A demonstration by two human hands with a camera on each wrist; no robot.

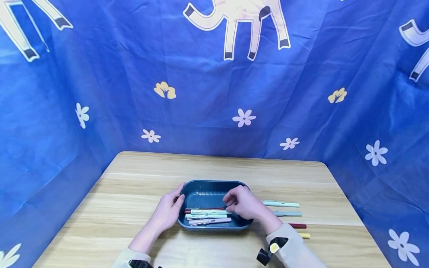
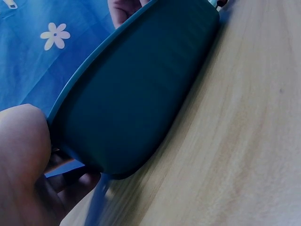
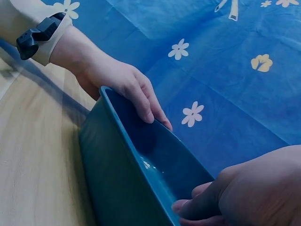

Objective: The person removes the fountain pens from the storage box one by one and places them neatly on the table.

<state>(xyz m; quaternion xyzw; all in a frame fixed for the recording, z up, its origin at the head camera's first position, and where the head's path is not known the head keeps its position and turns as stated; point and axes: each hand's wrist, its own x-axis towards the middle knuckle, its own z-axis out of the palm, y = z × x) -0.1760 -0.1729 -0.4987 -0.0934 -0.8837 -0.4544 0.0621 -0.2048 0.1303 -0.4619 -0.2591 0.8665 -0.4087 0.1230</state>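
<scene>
A dark teal rectangular box (image 1: 214, 183) with rounded corners rests on the table. My left hand (image 1: 170, 209) grips its left end, the thumb at the rim and the fingers against the outside wall. Inside lie pens side by side: a dark red pen (image 1: 188, 211), pale mint pens (image 1: 204, 212) and a lilac pen (image 1: 214, 221) nearest me. My right hand (image 1: 244, 203) reaches over the box's right end with its fingers loosely bent, the fingertips close to the pale pens' right ends. Nothing shows between those fingers in the right wrist view.
Right of the box, more pens lie on the wooden table (image 1: 151, 167): a mint pen (image 1: 281, 203), a grey-blue pen (image 1: 288, 213), a dark red pen (image 1: 298, 226) and a yellow pen (image 1: 305, 235), some partly behind the right forearm. A blue patterned cloth (image 1: 201, 126) surrounds the table.
</scene>
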